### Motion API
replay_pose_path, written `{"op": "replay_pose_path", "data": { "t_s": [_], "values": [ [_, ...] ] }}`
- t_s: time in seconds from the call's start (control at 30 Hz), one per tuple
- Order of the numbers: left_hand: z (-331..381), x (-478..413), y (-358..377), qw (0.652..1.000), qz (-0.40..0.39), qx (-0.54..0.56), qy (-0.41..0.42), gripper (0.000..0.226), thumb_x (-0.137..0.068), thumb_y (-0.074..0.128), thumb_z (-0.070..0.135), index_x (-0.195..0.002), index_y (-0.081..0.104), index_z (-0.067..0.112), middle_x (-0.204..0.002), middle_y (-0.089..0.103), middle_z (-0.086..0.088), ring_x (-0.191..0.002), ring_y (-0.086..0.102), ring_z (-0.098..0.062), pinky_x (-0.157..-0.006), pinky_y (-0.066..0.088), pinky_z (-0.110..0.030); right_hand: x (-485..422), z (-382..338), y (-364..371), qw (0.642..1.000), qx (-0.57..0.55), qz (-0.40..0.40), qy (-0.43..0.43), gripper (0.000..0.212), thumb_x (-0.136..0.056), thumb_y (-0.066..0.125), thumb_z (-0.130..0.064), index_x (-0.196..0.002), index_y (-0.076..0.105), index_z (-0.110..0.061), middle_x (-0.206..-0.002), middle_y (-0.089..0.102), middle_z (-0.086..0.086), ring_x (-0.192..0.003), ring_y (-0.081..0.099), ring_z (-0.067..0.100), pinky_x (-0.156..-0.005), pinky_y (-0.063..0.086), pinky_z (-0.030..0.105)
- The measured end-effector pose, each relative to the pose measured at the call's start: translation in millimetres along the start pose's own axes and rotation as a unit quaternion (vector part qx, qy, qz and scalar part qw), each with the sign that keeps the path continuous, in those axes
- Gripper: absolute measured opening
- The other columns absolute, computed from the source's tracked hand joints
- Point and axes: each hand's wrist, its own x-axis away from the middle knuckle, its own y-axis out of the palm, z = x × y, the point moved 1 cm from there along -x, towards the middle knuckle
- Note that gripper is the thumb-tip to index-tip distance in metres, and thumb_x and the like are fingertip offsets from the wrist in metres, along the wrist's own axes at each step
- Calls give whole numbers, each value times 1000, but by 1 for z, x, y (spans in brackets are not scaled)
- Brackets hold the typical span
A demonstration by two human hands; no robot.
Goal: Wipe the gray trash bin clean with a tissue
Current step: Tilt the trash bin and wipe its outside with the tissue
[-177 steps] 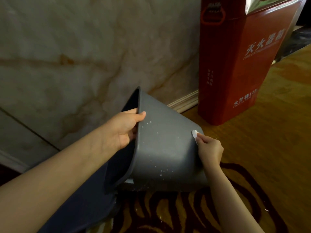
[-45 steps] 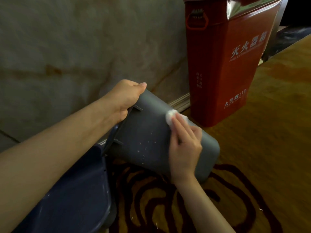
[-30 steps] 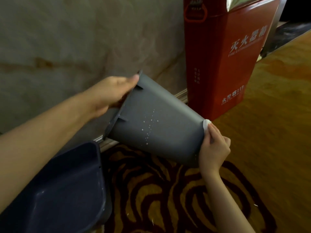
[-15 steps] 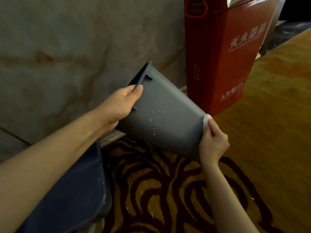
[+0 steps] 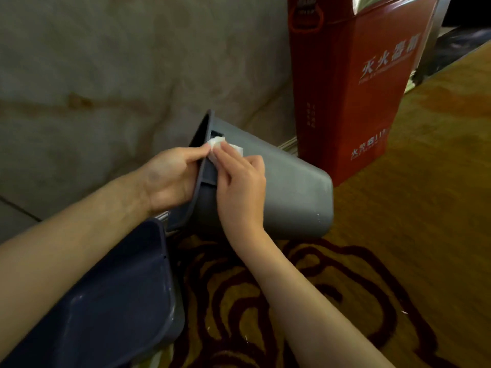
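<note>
Bin: the gray trash bin [image 5: 289, 187] is tipped on its side above the patterned carpet [image 5: 345, 288], mouth turned toward the marble wall [image 5: 119, 62] and base pointing right, close in front of the red cabinet [image 5: 350, 83].
Left hand: the left hand [image 5: 170, 179] is closed over the bin's rim, thumb along the outer lip and the other fingers hidden, presumably curled inside the mouth.
Right hand: the right hand [image 5: 239, 187] lies flat on the upper wall just below the rim, fingers pressing the tissue [image 5: 220, 144] against the plastic rather than pinching it.
Tissue: a small white wad, soft and crumpled, showing only past the fingertips, right beside the left thumb.
Weight: it looks like thin moulded plastic, empty and light, since one hand at the rim seems to carry it.
Stiffness: I judge the walls stiff enough to take rubbing, though a thin side may flex under a hard push.
Surface: smooth and probably a little slippery; the tapered body gives poor purchase.
Best hold: the rolled rim and the ribs beneath it, where the left hand is.
Nearby: a dark blue tub [image 5: 106, 301] sits on the floor just beneath the left forearm.
Risk: the tissue could tear or shed on the rib edges.
</note>
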Motion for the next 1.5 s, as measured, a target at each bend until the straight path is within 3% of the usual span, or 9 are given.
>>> {"op": "replay_pose_path", "data": {
  "t_s": [0.13,0.27,0.4,0.63,0.8,0.97,1.17,1.37,1.5],
  "values": [
    [1,1,-3,1000,22,8,-13,34,-96,34,28,-101,64,14,-88,78,-2,-82,73,-14,-62,59,-29,15,42,-27,998,36,5,55,28,-87,58,-6,-113,65,-15,-101,68,-10,-80,49,11,-72,35,7],
    [2,0,-6,998,68,16,-5,30,-96,35,26,-101,63,16,-80,77,2,-74,73,-11,-62,55,-31,29,110,-68,962,89,41,256,28,-91,55,-15,-118,62,-20,-102,64,-1,-74,43,-7,-63,34,-4],
    [1,-1,-2,995,96,26,2,28,-96,36,26,-103,61,16,-82,77,1,-74,73,-12,-59,55,-32,31,140,-79,936,112,76,324,28,-92,53,-22,-119,62,-20,-109,64,6,-84,46,5,-58,32,3],
    [1,1,3,992,121,37,2,33,-96,36,26,-121,55,15,-105,69,-3,-87,69,-15,-59,56,-32,11,143,-66,912,62,124,386,29,-92,54,-16,-120,61,-15,-120,62,7,-107,56,16,-81,36,14],
    [1,-4,9,991,126,53,10,36,-96,37,25,-126,53,13,-116,66,-5,-95,66,-18,-61,55,-34,21,85,-48,964,70,62,250,28,-90,55,-12,-115,63,-22,-98,53,-8,-79,48,2,-67,34,1],
    [4,-7,19,988,144,56,16,31,-97,36,26,-106,60,10,-97,68,-5,-83,67,-16,-58,55,-29,40,8,-15,998,1,11,64,35,-85,60,-6,-118,60,-16,-110,65,-6,-90,53,7,-77,45,12],
    [7,-12,22,986,158,45,10,33,-97,36,28,-113,59,9,-102,68,-6,-86,66,-18,-63,53,-31,32,18,-19,999,21,10,32,31,-84,64,-5,-115,64,-12,-114,67,0,-87,53,11,-75,46,14],
    [6,-17,23,988,149,35,16,36,-96,39,25,-127,52,13,-112,67,-5,-90,66,-18,-63,54,-35,-18,70,-40,973,40,-46,224,26,-91,55,-16,-116,65,-17,-111,69,1,-105,58,14,-89,36,14],
    [5,-13,19,988,145,44,16,34,-97,36,28,-115,58,11,-101,71,-5,-83,70,-17,-60,55,-32,-26,54,-31,983,-14,-134,125,26,-90,57,-12,-113,67,-18,-116,67,-5,-105,55,12,-91,37,9]
  ]
}}
